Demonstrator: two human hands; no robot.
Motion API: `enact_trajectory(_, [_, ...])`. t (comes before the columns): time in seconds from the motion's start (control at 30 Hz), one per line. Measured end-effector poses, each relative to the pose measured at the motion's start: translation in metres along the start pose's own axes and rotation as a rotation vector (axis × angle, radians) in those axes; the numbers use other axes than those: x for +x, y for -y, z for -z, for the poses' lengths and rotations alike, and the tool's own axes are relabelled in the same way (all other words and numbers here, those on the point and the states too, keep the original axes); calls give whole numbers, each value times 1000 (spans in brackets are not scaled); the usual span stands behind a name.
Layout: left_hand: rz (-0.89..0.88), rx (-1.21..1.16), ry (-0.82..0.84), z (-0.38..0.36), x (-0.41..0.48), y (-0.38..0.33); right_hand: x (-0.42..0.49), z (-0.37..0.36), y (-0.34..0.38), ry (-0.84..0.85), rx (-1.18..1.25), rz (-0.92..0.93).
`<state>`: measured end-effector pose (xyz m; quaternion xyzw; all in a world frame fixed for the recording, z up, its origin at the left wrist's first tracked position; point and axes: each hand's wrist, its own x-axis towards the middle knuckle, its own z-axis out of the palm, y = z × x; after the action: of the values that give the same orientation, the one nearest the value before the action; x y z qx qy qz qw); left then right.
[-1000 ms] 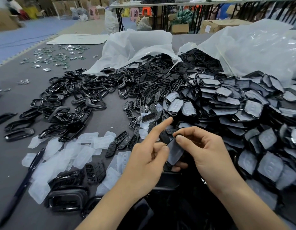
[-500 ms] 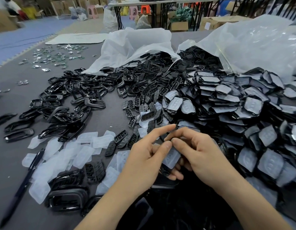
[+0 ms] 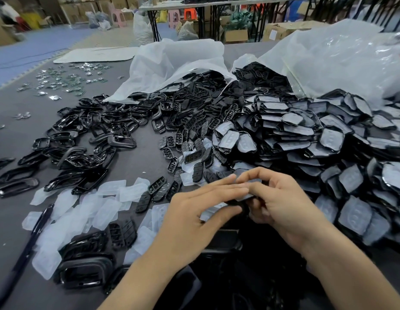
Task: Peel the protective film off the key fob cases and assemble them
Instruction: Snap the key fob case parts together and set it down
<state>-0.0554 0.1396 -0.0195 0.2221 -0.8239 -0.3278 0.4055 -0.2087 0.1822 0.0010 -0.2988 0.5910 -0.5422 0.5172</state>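
- Just above the counter (image 3: pixel 136 163), near its front edge, gripped the key fob case (image 3: pixel 250 189) in the curled right hand (image 3: pixel 282 206).
- Laid the left hand (image 3: pixel 199 214) nearly straight-fingered across it, thumb beneath; could not tell whether pinching film.
- Risked tearing the film, or dropping the case into the pile (image 3: pixel 329 142), if pulled hastily or gripped loosely.
- Since a second before, lowered the raised left forefinger onto the case.

Bare table strip (image 3: pixel 140 166) between black frames (image 3: pixel 82 157) left and film-covered case heap (image 3: pixel 317 139) right; peeled films (image 3: pixel 87 206) nearer.
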Motion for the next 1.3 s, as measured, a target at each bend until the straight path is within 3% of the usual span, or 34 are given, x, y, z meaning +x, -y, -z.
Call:
enact_trajectory(0.1, [108, -85, -38, 1, 0, -2, 0, -1, 0, 30, 125, -79])
enact_trajectory(0.23, [425, -513, -211, 4, 4, 0, -3, -4, 4, 142, 263, -41])
enact_trajectory(0.3, [533, -684, -271, 5, 5, 2, -4, -4, 3, 143, 218, 26])
enact_trajectory(0.4, [646, -892, -230, 6, 6, -3, -3, -3, 2, 93, 135, 83])
enact_trajectory(0.5, [715, -1058, -148, 9, 7, -4, -1, 0, 2, 141, 214, 44])
enact_trajectory(0.73, [773, -1106, -102, 13, 8, -2, 1, 1, 2, 103, 292, 11])
enact_trajectory(0.97, [915, -1064, -191, 13, 9, 0, 0, 3, 5, 85, 244, 2])
enact_trajectory(1.3, [865, -1097, -227, 15, 10, -2, -2, 1, 7, 129, 224, -18])
